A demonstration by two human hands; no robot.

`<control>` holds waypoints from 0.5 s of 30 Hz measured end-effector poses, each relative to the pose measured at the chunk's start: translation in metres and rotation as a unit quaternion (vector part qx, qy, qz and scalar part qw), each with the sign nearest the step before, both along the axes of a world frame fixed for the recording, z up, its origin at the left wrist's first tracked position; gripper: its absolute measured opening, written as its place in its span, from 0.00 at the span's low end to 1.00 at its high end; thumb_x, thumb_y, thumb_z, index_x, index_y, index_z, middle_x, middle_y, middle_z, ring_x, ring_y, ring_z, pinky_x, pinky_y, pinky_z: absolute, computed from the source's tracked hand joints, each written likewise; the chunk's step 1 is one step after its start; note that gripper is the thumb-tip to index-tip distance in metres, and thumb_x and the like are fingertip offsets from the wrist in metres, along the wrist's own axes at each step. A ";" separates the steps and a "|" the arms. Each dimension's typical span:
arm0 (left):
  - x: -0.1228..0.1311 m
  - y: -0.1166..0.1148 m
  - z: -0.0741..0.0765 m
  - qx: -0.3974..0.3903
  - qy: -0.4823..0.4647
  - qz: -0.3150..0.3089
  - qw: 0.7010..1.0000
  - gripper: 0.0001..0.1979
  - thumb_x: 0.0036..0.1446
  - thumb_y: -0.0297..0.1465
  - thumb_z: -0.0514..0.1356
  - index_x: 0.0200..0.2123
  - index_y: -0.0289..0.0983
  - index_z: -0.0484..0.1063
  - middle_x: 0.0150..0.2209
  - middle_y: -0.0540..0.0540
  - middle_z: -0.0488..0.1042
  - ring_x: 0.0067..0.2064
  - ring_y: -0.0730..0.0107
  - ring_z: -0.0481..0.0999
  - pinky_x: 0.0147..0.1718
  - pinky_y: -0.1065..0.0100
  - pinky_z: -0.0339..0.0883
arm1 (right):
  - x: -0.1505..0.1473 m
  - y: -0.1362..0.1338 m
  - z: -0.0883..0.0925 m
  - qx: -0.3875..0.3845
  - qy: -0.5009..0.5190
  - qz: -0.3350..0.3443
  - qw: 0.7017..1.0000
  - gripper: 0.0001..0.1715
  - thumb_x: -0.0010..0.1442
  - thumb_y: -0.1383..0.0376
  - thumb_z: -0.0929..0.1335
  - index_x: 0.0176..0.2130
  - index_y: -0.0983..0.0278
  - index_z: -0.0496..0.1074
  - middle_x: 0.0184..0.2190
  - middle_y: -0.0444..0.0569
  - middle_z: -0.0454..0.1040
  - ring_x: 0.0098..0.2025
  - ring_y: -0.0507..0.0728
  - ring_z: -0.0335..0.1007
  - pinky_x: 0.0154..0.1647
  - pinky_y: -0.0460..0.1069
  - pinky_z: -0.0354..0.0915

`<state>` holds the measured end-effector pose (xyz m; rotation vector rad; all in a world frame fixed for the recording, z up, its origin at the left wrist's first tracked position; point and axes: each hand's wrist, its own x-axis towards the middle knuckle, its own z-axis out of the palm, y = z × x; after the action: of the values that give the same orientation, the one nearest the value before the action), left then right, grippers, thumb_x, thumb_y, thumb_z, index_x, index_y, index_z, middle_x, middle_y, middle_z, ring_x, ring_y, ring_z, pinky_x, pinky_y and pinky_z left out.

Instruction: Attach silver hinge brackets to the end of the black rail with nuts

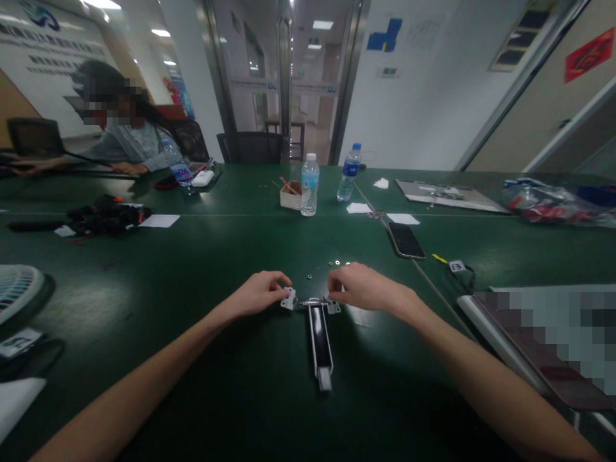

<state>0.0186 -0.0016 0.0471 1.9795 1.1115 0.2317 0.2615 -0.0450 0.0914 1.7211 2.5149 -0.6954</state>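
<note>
A long black and silver metal part [320, 340] lies on the green table in front of me, a thin rod [314, 303] crossing its far end. My left hand [262, 292] is closed, with thumb and fingertips on a small pale metal bracket [288, 299] at the rod's left end. At the right end is a second small bracket [333, 307]. My right hand [360, 286] is closed around that end, its bent fingertips just above the second bracket; whether they grip it or the rod is hidden. A small nut [309, 277] lies beyond the rod, with several small rings [337, 262] near my right hand.
Ahead stand water bottles [309, 186] and a small box [290, 195]. A phone [406, 240] and a laptop-like device [539, 346] lie to the right. Left are a black cable bundle [103, 215] and a white fan-like object [19, 292]. Another person [139, 138] sits far left.
</note>
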 end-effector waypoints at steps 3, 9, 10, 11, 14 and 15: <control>0.003 -0.004 -0.001 -0.019 0.000 0.003 1.000 0.15 0.60 0.35 0.57 0.47 0.34 0.69 0.33 0.46 0.78 0.35 0.65 0.77 0.31 0.68 0.67 | 0.005 0.002 -0.004 -0.062 -0.050 0.003 0.997 0.07 0.59 0.66 0.68 0.38 0.65 0.76 0.34 0.50 0.75 0.34 0.55 0.70 0.31 0.49 0.63; 0.010 -0.009 -0.005 -0.044 0.011 0.028 0.999 0.12 0.60 0.35 0.57 0.44 0.34 0.68 0.34 0.47 0.77 0.35 0.66 0.76 0.31 0.69 0.67 | 0.000 0.005 -0.012 -0.109 -0.054 0.011 0.993 0.10 0.60 0.64 0.68 0.41 0.66 0.75 0.34 0.47 0.75 0.34 0.53 0.70 0.30 0.48 0.62; 0.010 -0.010 -0.006 -0.036 0.012 0.029 0.999 0.11 0.60 0.35 0.57 0.43 0.34 0.68 0.34 0.47 0.77 0.34 0.66 0.76 0.31 0.69 0.67 | 0.000 0.005 -0.013 -0.109 -0.050 0.013 0.993 0.10 0.60 0.63 0.68 0.41 0.66 0.75 0.34 0.47 0.75 0.34 0.53 0.69 0.30 0.48 0.62; 0.011 -0.011 -0.007 -0.027 0.011 0.029 0.999 0.11 0.60 0.35 0.57 0.42 0.35 0.69 0.34 0.47 0.76 0.34 0.67 0.76 0.31 0.69 0.67 | 0.001 0.006 -0.015 -0.106 -0.045 0.018 0.993 0.10 0.60 0.63 0.68 0.41 0.66 0.75 0.34 0.47 0.75 0.33 0.53 0.69 0.30 0.47 0.61; 0.013 -0.015 -0.010 -0.006 0.012 0.029 0.999 0.10 0.61 0.35 0.56 0.41 0.35 0.70 0.34 0.47 0.76 0.34 0.67 0.76 0.30 0.69 0.67 | 0.003 0.007 -0.018 -0.092 -0.035 0.031 0.995 0.09 0.60 0.64 0.68 0.39 0.66 0.75 0.32 0.47 0.75 0.32 0.53 0.69 0.28 0.47 0.60; 0.014 -0.017 -0.011 0.002 0.012 0.029 0.999 0.10 0.61 0.35 0.56 0.41 0.35 0.70 0.35 0.47 0.76 0.34 0.67 0.75 0.30 0.69 0.67 | 0.004 0.007 -0.019 -0.088 -0.032 0.034 0.995 0.09 0.61 0.64 0.67 0.38 0.66 0.75 0.32 0.47 0.75 0.31 0.52 0.68 0.28 0.47 0.60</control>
<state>0.0330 -0.0185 0.0362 1.9603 1.1862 0.2430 0.2653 -0.0380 0.0721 1.5670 2.3785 -0.8156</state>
